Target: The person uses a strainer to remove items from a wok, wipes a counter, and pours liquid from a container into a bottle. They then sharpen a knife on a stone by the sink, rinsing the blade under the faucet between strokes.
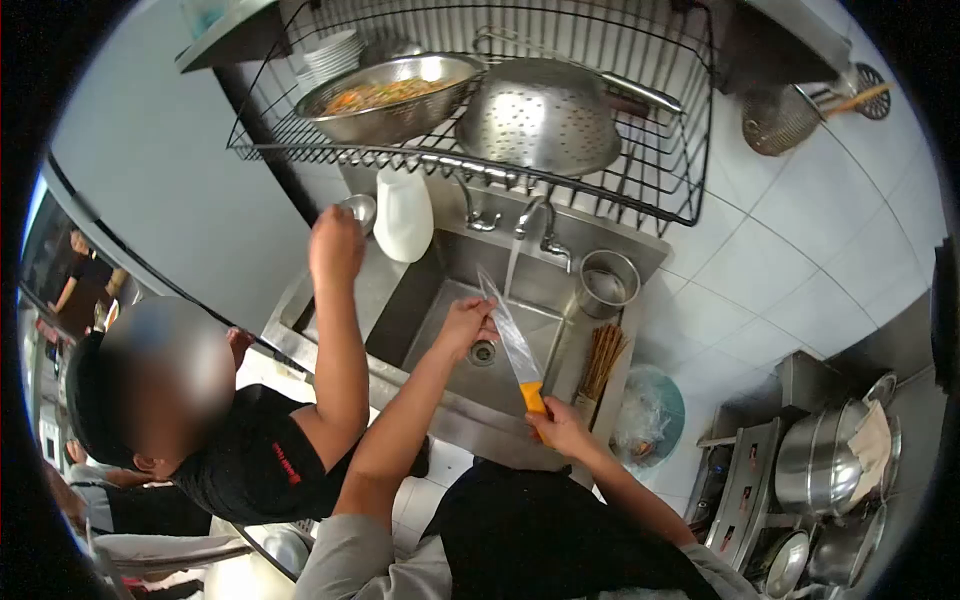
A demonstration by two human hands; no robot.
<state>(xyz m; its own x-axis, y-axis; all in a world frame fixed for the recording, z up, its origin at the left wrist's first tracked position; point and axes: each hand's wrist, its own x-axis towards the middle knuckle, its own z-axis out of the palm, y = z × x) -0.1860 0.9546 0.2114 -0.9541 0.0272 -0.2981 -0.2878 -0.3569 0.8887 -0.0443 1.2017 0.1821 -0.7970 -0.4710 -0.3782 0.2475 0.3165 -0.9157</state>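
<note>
A knife (513,340) with a yellow handle points up and to the left over the steel sink (440,330). My right hand (562,428) is wrapped round its handle. My left hand (468,328) is beside the blade, its bent fingers at the blade's left side; whether they press on it is hard to tell. Water runs from the tap (535,215) in a thin stream just behind the blade. Below the blade, the drain (482,352) shows at the sink's bottom.
A co-worker (260,450) stands close on the left, one arm reaching toward a small bowl (358,210) beside a white jug (403,215). Overhead hangs a wire rack (660,190) with a colander (540,115). Right of the sink are a metal pot (608,283) and a stick brush (603,362).
</note>
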